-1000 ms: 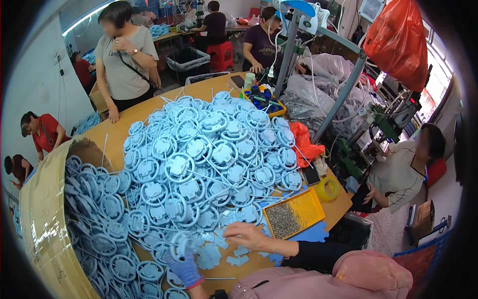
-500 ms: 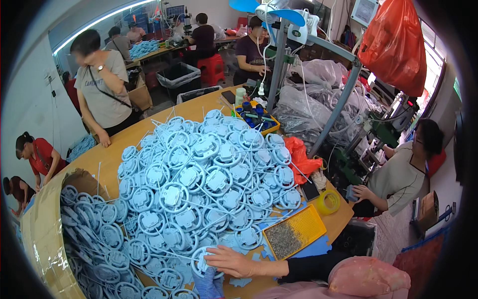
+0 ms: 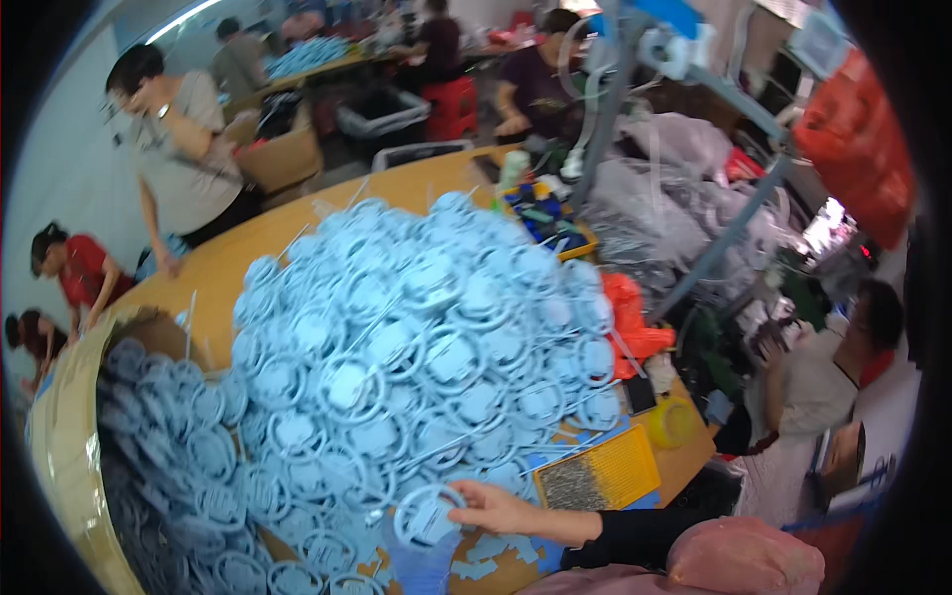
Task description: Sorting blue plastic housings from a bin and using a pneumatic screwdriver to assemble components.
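Note:
Near the front edge of the table I hold a light-blue round plastic part [image 3: 428, 516] with a ring-shaped rim and a flat centre. My left hand [image 3: 421, 561], in a blue glove, grips it from below, its fingers partly hidden behind the part. The fingers of my bare right hand [image 3: 493, 509] are closed on the right side of its rim. Just beyond rises a large heap of similar light-blue parts [image 3: 397, 342], many with thin straight stems. Small flat light-blue pieces [image 3: 476, 569] lie beside my hands.
A taped cardboard box [image 3: 67, 446] full of similar parts stands at left. To the right are a yellow tray [image 3: 637, 464] holding small metal pieces, a tape roll [image 3: 671, 421] and a red plastic bag [image 3: 635, 327]. A metal frame [image 3: 709, 243] stands behind. Several people work around.
The view has shifted and blurred slightly. My right hand has moved from lying across the part to gripping its right rim, and the part's face shows more.

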Available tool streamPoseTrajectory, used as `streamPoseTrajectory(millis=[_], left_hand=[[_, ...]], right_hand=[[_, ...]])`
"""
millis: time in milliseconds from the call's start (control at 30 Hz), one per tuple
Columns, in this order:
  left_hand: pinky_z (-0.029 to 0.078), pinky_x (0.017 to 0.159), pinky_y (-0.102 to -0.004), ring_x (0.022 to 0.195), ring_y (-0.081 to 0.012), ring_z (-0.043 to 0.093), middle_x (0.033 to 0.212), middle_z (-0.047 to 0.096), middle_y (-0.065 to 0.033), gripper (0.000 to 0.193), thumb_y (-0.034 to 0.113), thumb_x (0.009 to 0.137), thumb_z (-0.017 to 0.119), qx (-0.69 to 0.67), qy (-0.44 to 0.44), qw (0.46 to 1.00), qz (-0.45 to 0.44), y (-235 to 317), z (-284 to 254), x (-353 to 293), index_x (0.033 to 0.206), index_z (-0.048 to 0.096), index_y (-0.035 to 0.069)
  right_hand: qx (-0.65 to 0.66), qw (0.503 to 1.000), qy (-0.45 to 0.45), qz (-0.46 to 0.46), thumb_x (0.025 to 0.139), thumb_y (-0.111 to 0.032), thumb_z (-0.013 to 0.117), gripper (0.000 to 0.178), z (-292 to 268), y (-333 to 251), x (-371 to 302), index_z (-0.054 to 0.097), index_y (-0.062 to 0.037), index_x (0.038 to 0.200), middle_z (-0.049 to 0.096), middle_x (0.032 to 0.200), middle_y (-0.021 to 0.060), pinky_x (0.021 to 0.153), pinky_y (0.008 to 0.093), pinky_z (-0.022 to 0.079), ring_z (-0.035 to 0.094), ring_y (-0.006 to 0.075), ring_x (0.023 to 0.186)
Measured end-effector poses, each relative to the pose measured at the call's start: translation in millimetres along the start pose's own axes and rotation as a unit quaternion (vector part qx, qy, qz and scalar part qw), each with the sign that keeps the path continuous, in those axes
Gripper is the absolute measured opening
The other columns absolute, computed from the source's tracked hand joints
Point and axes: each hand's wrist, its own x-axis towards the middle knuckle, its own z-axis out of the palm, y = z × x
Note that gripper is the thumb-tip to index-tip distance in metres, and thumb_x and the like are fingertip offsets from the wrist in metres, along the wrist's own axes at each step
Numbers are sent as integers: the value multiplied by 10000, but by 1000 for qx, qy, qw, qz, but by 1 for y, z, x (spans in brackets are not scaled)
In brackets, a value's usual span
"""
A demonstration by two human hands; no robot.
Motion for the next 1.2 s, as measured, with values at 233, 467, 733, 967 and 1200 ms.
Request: streamPoseTrajectory(millis=[233,467,733,967,1200], left_hand=[[511,758,-296,871,-179,615,1028,611,-98,588,130,673,821,35,47,993,-98,13,5,41,1145,491,17],[493,876,-348,1084,-224,540,1212,518,-148,823,126,655,790,84,44,990,100,71,-8,140,1341,356,-10],[450,932,-402,1098,-329,546,1229,530,-212,764,212,654,785,450,44,882,133,88,-10,280,1310,457,-2],[410,965,-444,1103,-394,515,1247,513,-236,725,260,578,829,607,31,719,338,71,10,266,1211,573,16],[369,1006,-454,1207,-397,447,1304,473,-226,701,133,626,802,519,17,777,355,67,12,218,1267,532,37]], right_hand=[[38,997,3,-67,899,-101,628,415,-3,-30,24,446,0,1258,576,1047,27,753,226,458,547,72,897],[136,975,-52,-168,904,-113,618,621,5,-61,47,289,-24,1423,545,1161,88,865,255,462,559,125,1013],[4,998,-57,-20,942,-244,574,502,-44,-24,28,411,-53,1376,571,1180,85,901,282,436,541,140,1059],[-59,998,-28,8,953,-316,546,476,-58,-12,21,454,-72,1351,590,1168,52,886,295,430,537,131,1043],[-88,994,-65,-19,959,-278,539,456,-43,-2,30,448,-59,1349,596,1121,58,885,294,427,542,142,1041]])
